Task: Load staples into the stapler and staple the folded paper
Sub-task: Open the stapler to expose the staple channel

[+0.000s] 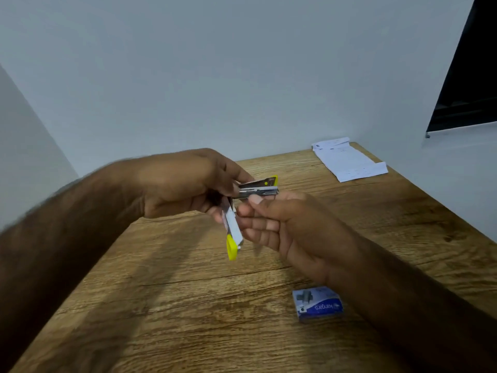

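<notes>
A small yellow and silver stapler (257,190) is swung open above the wooden table (188,292). Its metal magazine points right. Its base with the yellow end (233,238) hangs down. My left hand (185,184) grips the stapler at its hinge end. My right hand (282,227) is at the magazine, thumb and forefinger pinched at its underside; whether staples lie between them is hidden. The blue staple box (318,305) lies on the table near my right forearm. The folded white paper (348,162) lies at the far right corner.
Plain grey walls close the table off at the back and on the right. A dark screen (468,76) hangs on the right wall above the paper. Bare wood shows across the table's left and front.
</notes>
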`<state>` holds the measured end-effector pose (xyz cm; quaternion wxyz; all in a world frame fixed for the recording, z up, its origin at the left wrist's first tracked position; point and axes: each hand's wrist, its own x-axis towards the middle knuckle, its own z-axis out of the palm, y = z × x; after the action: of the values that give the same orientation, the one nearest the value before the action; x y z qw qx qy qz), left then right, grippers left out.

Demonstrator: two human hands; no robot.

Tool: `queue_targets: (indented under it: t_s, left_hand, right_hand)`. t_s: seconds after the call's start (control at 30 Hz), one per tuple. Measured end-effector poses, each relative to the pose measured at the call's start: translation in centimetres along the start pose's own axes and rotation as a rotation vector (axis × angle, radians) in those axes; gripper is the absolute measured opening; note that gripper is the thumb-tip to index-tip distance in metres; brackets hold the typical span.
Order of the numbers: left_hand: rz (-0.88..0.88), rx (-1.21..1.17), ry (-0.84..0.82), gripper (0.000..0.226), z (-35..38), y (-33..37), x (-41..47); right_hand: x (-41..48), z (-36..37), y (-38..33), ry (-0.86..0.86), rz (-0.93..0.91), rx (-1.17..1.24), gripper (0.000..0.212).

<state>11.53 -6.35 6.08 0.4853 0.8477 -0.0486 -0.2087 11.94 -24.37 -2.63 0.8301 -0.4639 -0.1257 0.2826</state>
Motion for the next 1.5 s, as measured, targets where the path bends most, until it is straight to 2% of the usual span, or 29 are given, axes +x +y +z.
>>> queue_targets:
  t_s: [0.1,0.2,0.37,0.6,0.7,0.83,0.93,1.0,1.13,1.23,1.3,1.37,1.4,1.5]
  left_hand:
    - [0.082,0.014,-0.054,0.031,0.6,-1.0,-1.1]
    - [0.151,0.069,-0.035,0.029,1.6,-1.9,-1.7]
    - [0.163,0.106,-0.021,0.023,2.5,-2.6,-2.1]
    - [0.197,0.323,0.147,0.014,3.2,-2.9,-1.4]
    - [0.276,0.287,0.206,0.013,3.3,-3.5,-1.4]
    - [0.383,0.157,0.252,0.026,4.1,-4.2,-1.6]
    - [0.382,0.205,0.274,0.027,3.9,-4.3,-1.8]
    - [0.381,0.379,0.337,0.034,3.3,-3.9,-1.9]
    - [0.462,0.932,0.556,0.042,3.2,-2.0,-2.4]
    - [0.466,1.361,0.618,0.064,4.5,-2.0,-2.2]
    - [0.420,1.455,0.624,0.073,5.1,-2.3,-2.2]
    - [0.388,1.429,0.630,0.074,5.1,-2.4,-2.0]
    - [0.375,1.369,0.620,0.065,4.8,-2.3,-1.9]
    - [0.352,0.941,0.520,0.017,3.4,-2.0,-2.0]
  right_hand:
    - [-0.1,-0.2,0.0,0.058,-0.084,-0.159,0.018]
    - [-0.2,0.1,-0.1,0.089,-0.133,-0.295,0.023]
    - [-0.2,0.2,-0.2,0.131,-0.175,-0.430,0.016]
    - [-0.2,-0.1,-0.2,0.059,-0.130,-0.366,0.019]
    - [-0.2,-0.1,-0.5,0.039,-0.143,-0.330,0.019]
    - [-0.2,-0.2,-0.5,0.041,-0.182,-0.315,0.014]
    - [-0.1,-0.2,-0.4,0.039,-0.157,-0.292,0.013]
    - [-0.1,-0.3,-0.4,0.036,-0.106,-0.258,0.013]
    - [0.0,-0.1,-0.4,-0.050,0.041,-0.064,0.023]
    - [0.0,0.1,-0.5,-0.109,0.085,0.018,0.029]
    - [-0.1,0.1,-0.4,-0.110,0.103,0.035,0.028]
    - [-0.1,0.0,-0.2,-0.110,0.115,0.035,0.024]
    - [-0.1,0.1,-0.2,-0.111,0.117,0.023,0.024]
    - [-0.2,-0.1,-0.2,-0.105,0.101,-0.046,0.022]
